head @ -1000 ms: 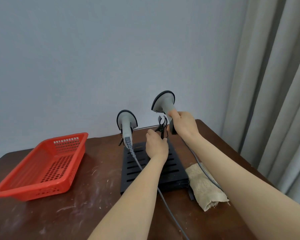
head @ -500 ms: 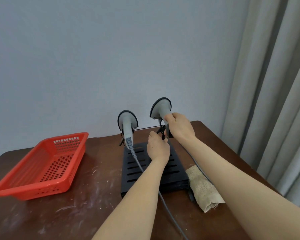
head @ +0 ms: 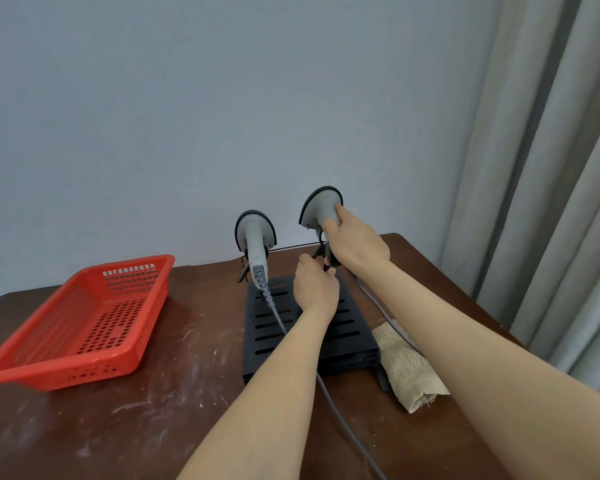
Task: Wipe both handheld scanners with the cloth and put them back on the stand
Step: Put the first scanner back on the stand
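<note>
head view. the right hand (head: 355,244) is wrapped round the handle of the right scanner (head: 321,209), fingers and thumb curled tight about it, with the grey head of the device upright and tipped slightly to the left. the scanner sits directly above a black clip (head: 323,252) at the far right of the stand (head: 347,337); whether the handle is seated in the clip cannot be told, since both hands cover the joint. the left hand (head: 315,287) reaches to the same clip from below, its fingers curled and its thumb and fingertips pinching the black part.

the left scanner (head: 255,233) stands upright in its own holder at the far left of the stand, untouched, well apart from either hand. its grey cable (head: 347,431) runs down over the slotted black base, passes under the left forearm and goes on toward the near edge of the bench (head: 153,427). a second cable (head: 378,303) leads from the right scanner beneath the right forearm.

the cloth (head: 409,368), beige and folded, lies on the bench just beside the right edge of the stand's base, touching its near corner. a red basket (head: 84,368) rests on the left of the bench, apart from the stand. a grey wall (head: 222,98) and a pale curtain (head: 551,202) close the background.
</note>
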